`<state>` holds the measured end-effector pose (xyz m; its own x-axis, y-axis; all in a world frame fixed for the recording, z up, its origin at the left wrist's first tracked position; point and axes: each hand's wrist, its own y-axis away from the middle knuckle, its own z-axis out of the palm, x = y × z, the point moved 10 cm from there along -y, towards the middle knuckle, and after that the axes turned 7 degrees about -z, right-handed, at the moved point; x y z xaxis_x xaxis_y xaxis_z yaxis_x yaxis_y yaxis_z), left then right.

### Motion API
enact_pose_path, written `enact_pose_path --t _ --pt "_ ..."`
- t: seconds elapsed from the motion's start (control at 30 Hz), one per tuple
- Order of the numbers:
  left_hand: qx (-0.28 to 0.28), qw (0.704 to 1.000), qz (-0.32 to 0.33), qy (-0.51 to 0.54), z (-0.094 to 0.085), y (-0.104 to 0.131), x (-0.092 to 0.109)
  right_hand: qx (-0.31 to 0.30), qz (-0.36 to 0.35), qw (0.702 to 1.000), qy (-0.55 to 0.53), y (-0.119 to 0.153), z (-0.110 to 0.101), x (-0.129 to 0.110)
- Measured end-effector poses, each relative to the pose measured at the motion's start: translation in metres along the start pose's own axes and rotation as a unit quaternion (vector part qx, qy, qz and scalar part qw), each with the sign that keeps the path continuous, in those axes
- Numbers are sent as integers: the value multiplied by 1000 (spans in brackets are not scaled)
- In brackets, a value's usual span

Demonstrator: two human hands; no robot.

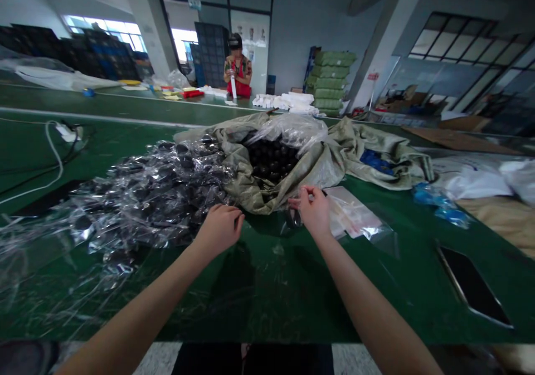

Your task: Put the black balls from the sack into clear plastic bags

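My right hand [314, 210] is closed in a pinch on a small clear plastic bag [286, 227], with a dark rounded piece [295, 217] showing just below the fingers. My left hand [219, 227] has its fingers curled down beside a heap of clear-bagged black pieces [154, 191]; what it holds, if anything, is hidden. Between and beyond the hands lies an open olive sack [267, 201] full of shiny black balls [271, 160]. A stack of flat clear bags [355, 216] lies to the right of my right hand.
A phone [472, 283] lies at the right on the green table [284, 302]. Another olive sack [401, 166] and blue plastic wrapping [443, 202] are behind it. A white cable [58, 163] runs at the left. Across the table, a person [239, 77] handles a white strip.
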<state>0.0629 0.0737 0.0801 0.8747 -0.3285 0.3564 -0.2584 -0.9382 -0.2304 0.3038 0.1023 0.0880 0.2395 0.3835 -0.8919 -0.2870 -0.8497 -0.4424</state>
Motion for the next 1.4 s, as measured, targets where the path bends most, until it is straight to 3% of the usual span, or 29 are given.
enact_pose_path --t 0.1,0.3,0.4,0.53,0.63,0.9,1.03,1.2,1.4 --pt "-78 983 18 164 19 -7 30 7 19 1000 -2 7 -2 8" --pt "-50 940 27 336 43 -34 60 5 48 999 -8 14 -7 22" --pt "-86 889 0 450 61 -44 56 -15 61 998 -28 11 -11 38" --pt "-125 800 -87 580 85 -50 40 -46 86 992 -84 5 -12 60" --pt "-120 772 -130 611 94 -49 30 -62 116 983 -129 7 -11 71" --pt "-118 751 -161 629 101 -45 18 -183 168 953 -171 25 13 80" --pt "-118 752 -162 628 103 -44 11 -171 166 958 -156 24 10 88" --pt "-127 777 -150 598 104 -46 7 -123 160 973 -109 19 -3 97" --pt "-131 783 -165 585 111 -47 2 -129 164 972 -113 21 1 100"
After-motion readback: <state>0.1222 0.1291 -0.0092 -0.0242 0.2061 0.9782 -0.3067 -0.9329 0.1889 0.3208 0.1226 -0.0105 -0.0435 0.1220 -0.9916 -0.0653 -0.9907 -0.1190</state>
